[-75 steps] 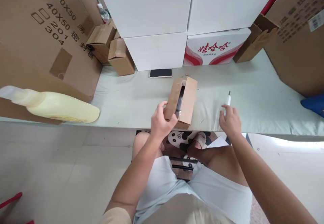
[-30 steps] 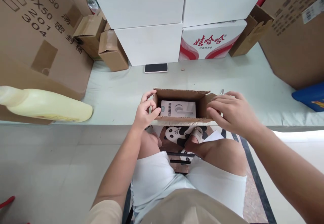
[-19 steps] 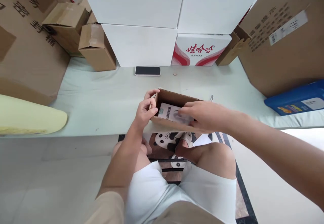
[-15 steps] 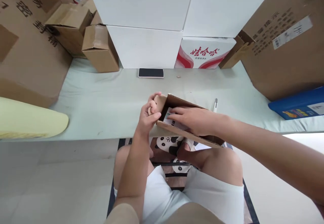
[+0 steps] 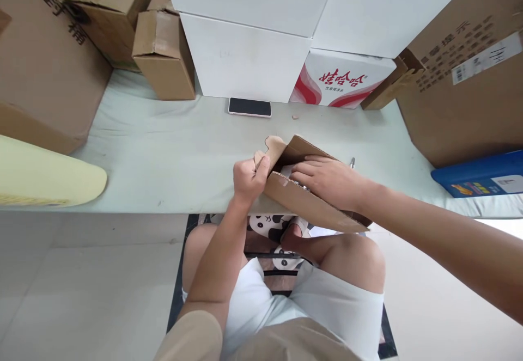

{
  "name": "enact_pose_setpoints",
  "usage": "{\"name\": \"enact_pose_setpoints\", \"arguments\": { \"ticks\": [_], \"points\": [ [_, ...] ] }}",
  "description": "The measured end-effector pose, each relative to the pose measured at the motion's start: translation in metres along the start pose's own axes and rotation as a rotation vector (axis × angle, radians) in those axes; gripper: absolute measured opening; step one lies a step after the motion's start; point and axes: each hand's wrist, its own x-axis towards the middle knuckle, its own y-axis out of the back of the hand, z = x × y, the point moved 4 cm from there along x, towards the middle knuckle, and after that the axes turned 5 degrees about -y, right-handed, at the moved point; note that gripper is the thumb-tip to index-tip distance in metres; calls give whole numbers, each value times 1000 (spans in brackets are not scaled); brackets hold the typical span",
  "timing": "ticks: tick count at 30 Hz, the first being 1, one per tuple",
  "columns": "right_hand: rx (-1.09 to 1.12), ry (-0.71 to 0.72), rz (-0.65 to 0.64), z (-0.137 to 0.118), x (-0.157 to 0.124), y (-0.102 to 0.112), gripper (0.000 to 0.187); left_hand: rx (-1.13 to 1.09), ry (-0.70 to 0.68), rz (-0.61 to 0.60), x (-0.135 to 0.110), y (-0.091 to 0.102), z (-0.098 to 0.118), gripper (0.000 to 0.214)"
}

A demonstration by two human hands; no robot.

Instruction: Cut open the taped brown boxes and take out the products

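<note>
A small brown cardboard box (image 5: 310,203) is tilted at the table's near edge, its open top turned away from me. My left hand (image 5: 248,178) is closed on the box's left end flap. My right hand (image 5: 329,181) reaches into the opening, fingers laid flat on the white packaged item (image 5: 287,172) inside, of which only a corner shows. A white pen (image 5: 352,163) lies on the table just behind my right wrist.
A black phone (image 5: 249,107) lies at the back by stacked white boxes (image 5: 245,56) and a red-and-white carton (image 5: 341,80). Brown cartons stand left (image 5: 163,56) and right (image 5: 461,89). A pale yellow bottle (image 5: 44,173) lies left; a blue object (image 5: 478,175) right.
The box has been tipped up off the table toward me. My right hand went from the box's right end into the opening and onto the item. The view swung slightly.
</note>
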Motion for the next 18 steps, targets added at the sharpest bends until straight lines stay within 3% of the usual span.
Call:
{"name": "enact_pose_setpoints", "arguments": {
  "ticks": [6,8,10,13,18],
  "points": [
    [-196,-119,91,5,-61,10,16,16,-37,91,2,-2,2,59],
    [-240,-139,70,5,-80,8,30,-8,-16,93,4,-3,0,58],
    [-275,-150,66,3,-89,6,56,-34,3,85,5,-5,-2,57],
    [-316,-138,53,-2,-82,1,75,-67,19,79,5,-8,-5,56],
    [-292,-89,-94,3,-54,4,56,-71,11,79,4,-5,-8,59]
  ]
}}
